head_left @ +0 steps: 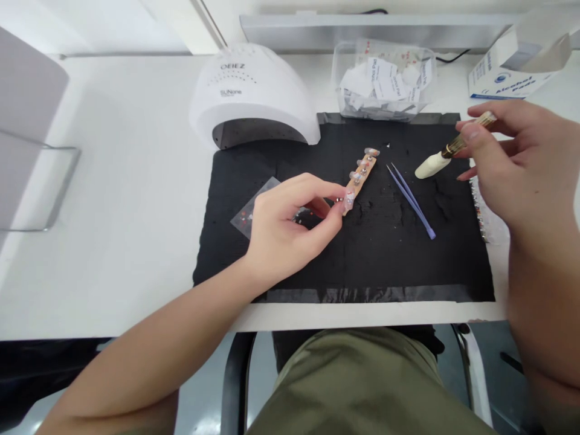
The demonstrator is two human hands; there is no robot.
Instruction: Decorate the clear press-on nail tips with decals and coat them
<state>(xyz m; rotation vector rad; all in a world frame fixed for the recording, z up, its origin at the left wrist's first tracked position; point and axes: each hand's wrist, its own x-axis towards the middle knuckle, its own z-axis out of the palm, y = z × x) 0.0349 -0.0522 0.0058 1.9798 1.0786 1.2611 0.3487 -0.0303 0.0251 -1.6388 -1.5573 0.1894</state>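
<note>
My left hand (290,226) pinches a small decorated nail tip (348,200) at the near end of a wooden strip (366,174). Several other nail tips (357,176) stand along the strip on small metal balls. At the right, my right hand (516,157) holds a gold-handled brush (466,139) between thumb and fingers. The brush's dark lower end meets a pale cream, elongated piece (432,165) just above the black mat. Between the hands lie purple tweezers (414,205), tips pointing away. A clear sheet with small red and white bits (244,211) is partly hidden under my left hand.
The black mat (385,266) covers the middle of the white table (136,181). Behind it stand a white lamp (258,90), a clear tub of alcohol pad packets (385,84) and an open box (516,69). A bag of beads (492,211) lies beside my right hand.
</note>
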